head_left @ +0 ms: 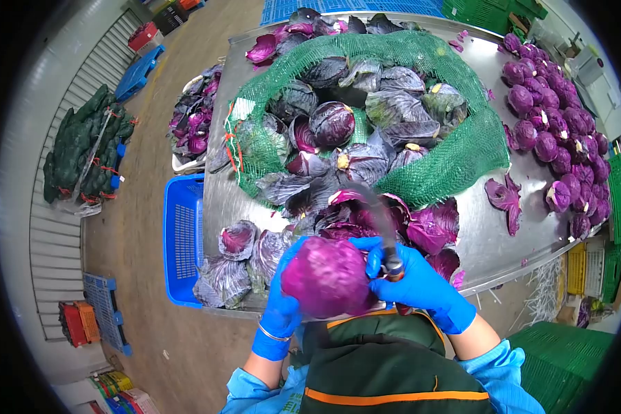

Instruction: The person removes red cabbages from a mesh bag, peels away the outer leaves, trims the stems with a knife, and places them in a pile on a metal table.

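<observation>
A trimmed purple cabbage [326, 277], blurred by motion, is held close to the apron at the table's near edge. My left hand [280, 303], in a blue glove, is wrapped round its left side. My right hand [414, 279], also gloved, is closed on the handle of a knife [393, 264] and touches the cabbage's right side. The knife's curved dark blade points up and away, smeared by motion. Beyond the hands lie loose outer leaves [431, 228] and a green mesh bag [435, 165] opened around several untrimmed cabbages [332, 124].
Trimmed cabbages [562, 131] are heaped along the right of the metal table [472, 238]. A blue crate [184, 241] stands at the table's left side, with a white basket of leaves [193, 124] behind it. Green crates [559, 366] are at the lower right.
</observation>
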`<state>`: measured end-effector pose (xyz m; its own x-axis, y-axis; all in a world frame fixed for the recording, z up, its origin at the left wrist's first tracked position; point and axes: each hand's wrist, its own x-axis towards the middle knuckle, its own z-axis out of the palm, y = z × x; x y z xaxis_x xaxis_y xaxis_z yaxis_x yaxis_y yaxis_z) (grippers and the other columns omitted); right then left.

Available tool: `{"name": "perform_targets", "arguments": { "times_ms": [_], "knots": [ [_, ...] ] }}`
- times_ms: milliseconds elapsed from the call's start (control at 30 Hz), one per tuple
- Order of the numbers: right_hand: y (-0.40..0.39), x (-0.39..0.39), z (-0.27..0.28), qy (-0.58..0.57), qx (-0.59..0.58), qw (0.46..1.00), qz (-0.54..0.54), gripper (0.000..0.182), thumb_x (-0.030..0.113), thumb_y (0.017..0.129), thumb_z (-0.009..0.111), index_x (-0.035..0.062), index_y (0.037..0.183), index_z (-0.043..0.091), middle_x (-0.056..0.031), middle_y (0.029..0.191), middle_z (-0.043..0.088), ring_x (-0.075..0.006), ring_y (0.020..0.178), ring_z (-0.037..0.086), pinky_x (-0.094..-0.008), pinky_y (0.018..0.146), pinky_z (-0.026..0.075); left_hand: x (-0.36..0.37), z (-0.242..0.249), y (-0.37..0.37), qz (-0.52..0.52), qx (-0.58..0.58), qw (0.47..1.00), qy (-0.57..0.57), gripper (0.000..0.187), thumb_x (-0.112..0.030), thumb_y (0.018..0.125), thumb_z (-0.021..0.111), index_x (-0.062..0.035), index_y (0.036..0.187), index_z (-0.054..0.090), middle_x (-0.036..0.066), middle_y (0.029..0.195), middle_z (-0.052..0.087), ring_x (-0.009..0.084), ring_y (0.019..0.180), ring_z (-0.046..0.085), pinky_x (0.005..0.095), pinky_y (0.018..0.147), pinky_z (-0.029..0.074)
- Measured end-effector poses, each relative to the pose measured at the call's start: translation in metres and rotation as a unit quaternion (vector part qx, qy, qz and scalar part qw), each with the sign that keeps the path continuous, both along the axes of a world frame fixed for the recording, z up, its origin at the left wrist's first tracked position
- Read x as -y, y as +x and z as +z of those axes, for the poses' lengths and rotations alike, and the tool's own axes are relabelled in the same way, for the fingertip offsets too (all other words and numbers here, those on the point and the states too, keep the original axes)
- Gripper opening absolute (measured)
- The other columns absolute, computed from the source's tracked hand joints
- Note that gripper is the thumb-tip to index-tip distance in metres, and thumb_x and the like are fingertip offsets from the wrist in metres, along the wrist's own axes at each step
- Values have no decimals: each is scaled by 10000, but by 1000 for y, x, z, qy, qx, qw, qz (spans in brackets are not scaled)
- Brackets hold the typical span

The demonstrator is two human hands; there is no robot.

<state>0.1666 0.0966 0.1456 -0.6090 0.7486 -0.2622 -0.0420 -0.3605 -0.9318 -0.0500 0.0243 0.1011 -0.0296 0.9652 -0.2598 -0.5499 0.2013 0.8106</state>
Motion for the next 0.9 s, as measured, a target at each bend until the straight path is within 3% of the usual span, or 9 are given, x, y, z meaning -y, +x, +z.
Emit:
{"name": "perform_targets", "arguments": {
  "times_ms": [200,300,367,567,667,700,767,833,900],
  "knots": [
    [2,-9,12,-124,-43,986,-102,231,-30,691,636,100,747,454,-116,995,579,-108,609,572,-244,396,463,8,0,12,42,153,986,-48,817,-523,751,618,-140,1393,289,127,1412,321,306,1299,314,488,1084,235],
    [2,-18,5,-60,-86,989,-108,276,-82,642,627,101,743,447,-109,938,568,-160,803,563,-303,693,483,17,-13,15,-17,364,931,-30,861,-619,734,566,-182,1406,253,109,1434,278,326,1310,287,526,1077,227],
    [10,-23,14,-88,-91,988,-83,286,-97,621,616,104,731,444,-125,928,582,-197,901,559,-325,827,431,23,-12,30,34,-346,935,64,940,-378,638,788,-112,1362,251,88,1331,406,239,1234,411,422,1076,272],
    [46,-35,-11,1,-42,992,-120,267,-79,622,603,103,705,428,-138,917,609,-226,935,575,-353,857,432,22,-41,30,-127,-238,958,97,805,-578,792,531,-163,1400,205,115,1379,347,319,1276,327,553,1047,265],
    [88,-32,4,-54,111,969,-213,260,34,701,654,71,932,542,-94,922,598,-194,944,556,-307,777,463,16,-57,27,-135,324,927,-129,560,-443,849,510,-177,1330,400,109,1251,514,277,1225,405,540,1041,259],
    [87,-26,-1,-56,113,966,-224,260,34,701,654,71,932,542,-94,922,598,-194,944,556,-307,777,463,14,-54,24,-145,326,925,-134,560,-443,849,510,-177,1330,400,109,1251,514,277,1225,405,540,1041,259],
    [78,-11,-14,161,226,933,-231,504,105,720,698,53,1186,513,-102,1001,579,-197,984,543,-320,778,477,5,-38,20,-334,-409,844,90,544,-378,903,450,-118,1360,311,117,1333,393,290,1145,428,425,974,392],
    [49,16,8,-32,31,983,-178,639,157,721,735,40,1283,452,-109,1100,534,-214,1026,528,-328,842,462,-3,-28,42,-322,-367,861,144,575,-439,900,439,-150,1374,287,114,1358,372,302,1200,400,434,1007,361],
    [41,30,5,295,115,931,-185,660,191,705,768,26,1264,460,-109,1168,489,-215,1020,525,-320,886,438,-14,-19,77,-111,-96,988,45,619,-505,887,437,-178,1382,262,106,1382,349,300,1248,370,454,1036,322]
  ]
}}
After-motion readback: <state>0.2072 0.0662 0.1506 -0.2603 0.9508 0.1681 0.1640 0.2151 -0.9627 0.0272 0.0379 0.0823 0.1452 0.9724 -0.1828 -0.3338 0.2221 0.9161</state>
